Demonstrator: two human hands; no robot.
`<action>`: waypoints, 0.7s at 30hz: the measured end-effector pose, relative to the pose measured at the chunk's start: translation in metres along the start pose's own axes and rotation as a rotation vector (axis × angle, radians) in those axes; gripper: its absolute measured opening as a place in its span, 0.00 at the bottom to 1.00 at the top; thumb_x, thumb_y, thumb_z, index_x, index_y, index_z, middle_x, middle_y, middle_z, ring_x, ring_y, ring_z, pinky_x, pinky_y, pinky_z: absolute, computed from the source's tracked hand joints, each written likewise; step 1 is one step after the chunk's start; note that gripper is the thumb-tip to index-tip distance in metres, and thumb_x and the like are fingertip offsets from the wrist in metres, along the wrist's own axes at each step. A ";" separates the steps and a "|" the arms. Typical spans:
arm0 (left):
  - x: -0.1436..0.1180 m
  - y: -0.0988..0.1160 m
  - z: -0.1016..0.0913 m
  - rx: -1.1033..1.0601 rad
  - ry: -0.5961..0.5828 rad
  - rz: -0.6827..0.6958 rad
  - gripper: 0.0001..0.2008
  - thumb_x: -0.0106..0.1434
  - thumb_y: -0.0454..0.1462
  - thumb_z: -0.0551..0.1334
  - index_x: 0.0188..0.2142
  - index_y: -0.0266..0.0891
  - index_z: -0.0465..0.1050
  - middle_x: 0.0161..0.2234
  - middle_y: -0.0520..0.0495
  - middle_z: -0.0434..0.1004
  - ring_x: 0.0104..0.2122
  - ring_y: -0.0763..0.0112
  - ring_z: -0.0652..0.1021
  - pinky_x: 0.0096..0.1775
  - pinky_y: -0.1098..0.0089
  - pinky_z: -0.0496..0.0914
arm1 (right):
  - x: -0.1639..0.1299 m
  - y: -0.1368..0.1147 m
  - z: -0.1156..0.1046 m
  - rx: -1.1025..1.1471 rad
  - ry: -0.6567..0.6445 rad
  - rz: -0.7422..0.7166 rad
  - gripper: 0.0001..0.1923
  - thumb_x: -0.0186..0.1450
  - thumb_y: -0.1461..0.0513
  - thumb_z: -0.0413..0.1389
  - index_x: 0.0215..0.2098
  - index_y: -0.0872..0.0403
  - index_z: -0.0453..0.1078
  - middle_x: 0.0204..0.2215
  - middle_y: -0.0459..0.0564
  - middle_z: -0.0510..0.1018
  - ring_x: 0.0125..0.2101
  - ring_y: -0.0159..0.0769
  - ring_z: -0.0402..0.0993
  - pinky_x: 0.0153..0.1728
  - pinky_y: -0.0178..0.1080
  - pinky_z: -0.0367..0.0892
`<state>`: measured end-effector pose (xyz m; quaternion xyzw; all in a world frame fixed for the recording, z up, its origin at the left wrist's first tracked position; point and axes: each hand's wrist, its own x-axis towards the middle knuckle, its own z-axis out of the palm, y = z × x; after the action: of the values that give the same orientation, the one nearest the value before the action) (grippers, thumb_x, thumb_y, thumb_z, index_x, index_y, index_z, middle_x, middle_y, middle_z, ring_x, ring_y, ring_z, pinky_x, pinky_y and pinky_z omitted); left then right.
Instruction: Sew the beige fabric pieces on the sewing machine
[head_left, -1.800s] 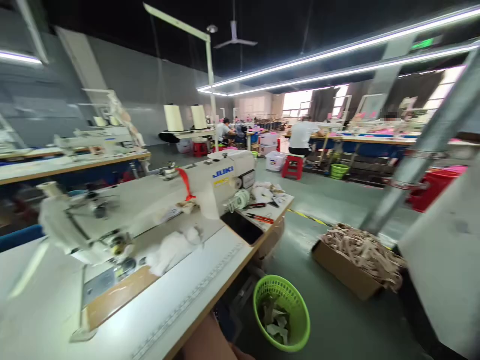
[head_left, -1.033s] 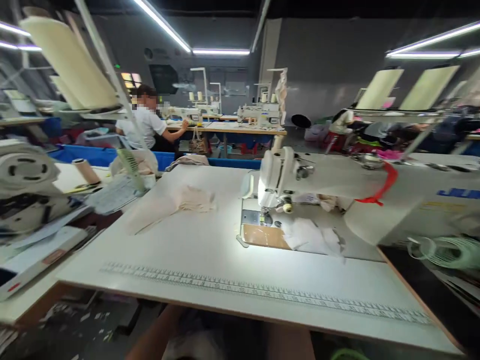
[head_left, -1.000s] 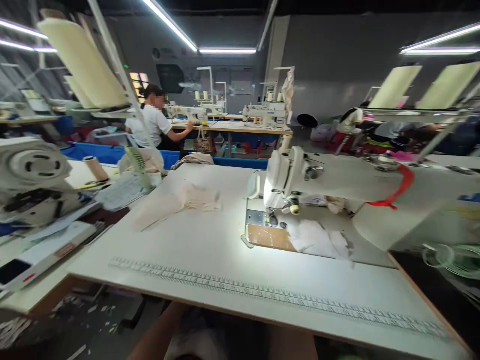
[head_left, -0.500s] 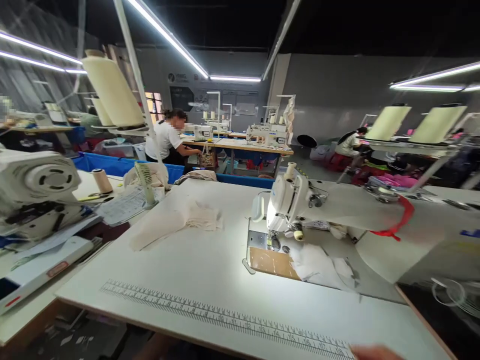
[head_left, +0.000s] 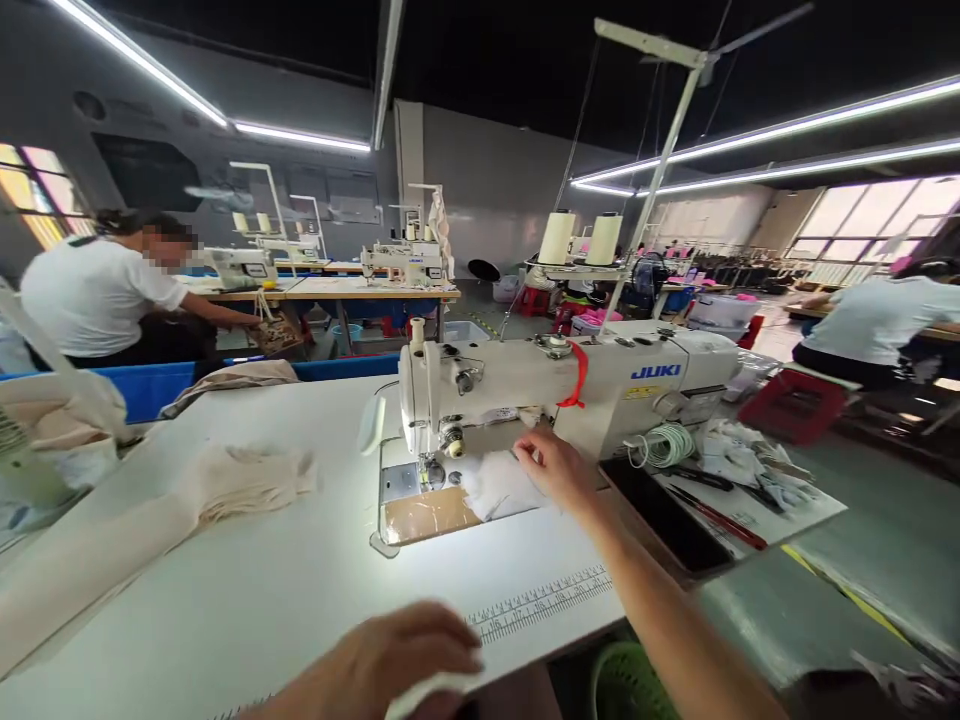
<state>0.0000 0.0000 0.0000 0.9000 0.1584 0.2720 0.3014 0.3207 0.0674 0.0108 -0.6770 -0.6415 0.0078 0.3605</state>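
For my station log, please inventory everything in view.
Table: one, white, foreground
Sewing machines: several, white, nearest on table
Ribbon: one, red, on machine
Thread cones: two nearest, cream, behind machine
Cloth: one bunch, white, at machine
Fabric: several pieces, beige, table left
Cord: one coil, greenish, table right
Slab: one, black, table right
Basket: one, green, below table
Stools: several, red, background
People: two nearest, pale tops, background
Left hand: one, at table front
Right hand: one, at cloth

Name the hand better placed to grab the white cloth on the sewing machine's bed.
The right hand, likely: it is close by the white cloth, while the left hand is farther off.
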 end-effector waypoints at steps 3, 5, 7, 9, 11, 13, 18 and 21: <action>0.068 -0.012 0.006 0.114 0.043 0.105 0.14 0.73 0.33 0.53 0.50 0.42 0.76 0.50 0.42 0.79 0.49 0.65 0.80 0.51 0.67 0.76 | -0.012 0.006 -0.004 -0.092 -0.023 0.030 0.05 0.64 0.65 0.56 0.31 0.51 0.72 0.35 0.48 0.82 0.32 0.36 0.76 0.33 0.36 0.63; 0.107 -0.026 0.016 0.265 0.057 0.102 0.14 0.72 0.31 0.52 0.45 0.39 0.77 0.47 0.41 0.78 0.44 0.63 0.80 0.47 0.64 0.77 | -0.015 0.008 -0.010 -0.141 -0.068 0.032 0.04 0.64 0.65 0.58 0.31 0.51 0.72 0.34 0.46 0.82 0.33 0.36 0.77 0.32 0.35 0.62; 0.136 -0.041 0.027 0.440 0.025 0.060 0.12 0.70 0.30 0.54 0.43 0.37 0.76 0.45 0.40 0.78 0.42 0.59 0.79 0.44 0.60 0.77 | -0.015 0.007 -0.016 -0.174 -0.113 0.028 0.04 0.64 0.63 0.61 0.31 0.51 0.72 0.33 0.45 0.81 0.33 0.35 0.78 0.32 0.34 0.62; 0.154 -0.052 0.036 0.590 -0.013 -0.018 0.11 0.69 0.30 0.56 0.46 0.35 0.75 0.43 0.39 0.77 0.42 0.55 0.78 0.44 0.57 0.77 | -0.015 0.003 -0.019 -0.221 -0.161 0.054 0.06 0.63 0.60 0.64 0.32 0.50 0.72 0.34 0.43 0.81 0.33 0.35 0.78 0.31 0.35 0.61; 0.165 -0.061 0.041 0.677 -0.029 -0.110 0.11 0.68 0.32 0.57 0.49 0.33 0.73 0.43 0.37 0.76 0.43 0.53 0.77 0.43 0.55 0.77 | -0.015 0.000 -0.021 -0.288 -0.231 0.088 0.09 0.63 0.57 0.66 0.33 0.50 0.71 0.36 0.43 0.81 0.33 0.36 0.78 0.31 0.35 0.61; 0.172 -0.067 0.044 0.706 -0.024 -0.169 0.12 0.69 0.33 0.57 0.49 0.32 0.71 0.44 0.36 0.75 0.43 0.53 0.78 0.44 0.56 0.77 | -0.015 -0.001 -0.020 -0.354 -0.296 0.097 0.09 0.64 0.57 0.66 0.34 0.51 0.72 0.37 0.44 0.81 0.35 0.37 0.79 0.31 0.36 0.61; 0.182 -0.080 0.050 0.701 0.017 -0.244 0.11 0.68 0.35 0.57 0.49 0.33 0.69 0.46 0.36 0.73 0.43 0.54 0.78 0.42 0.58 0.77 | -0.010 0.006 -0.015 -0.382 -0.285 0.080 0.06 0.68 0.62 0.61 0.44 0.53 0.72 0.45 0.49 0.79 0.41 0.40 0.80 0.34 0.37 0.64; 0.182 -0.084 0.051 0.678 0.055 -0.263 0.14 0.67 0.35 0.59 0.52 0.35 0.67 0.46 0.37 0.73 0.45 0.54 0.78 0.42 0.58 0.77 | -0.007 0.009 -0.012 -0.395 -0.227 0.045 0.10 0.69 0.63 0.60 0.48 0.52 0.72 0.49 0.51 0.78 0.43 0.40 0.79 0.34 0.36 0.65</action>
<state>0.1654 0.1226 -0.0155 0.9132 0.3618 0.1869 0.0138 0.3331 0.0563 0.0116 -0.7432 -0.6520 -0.0337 0.1462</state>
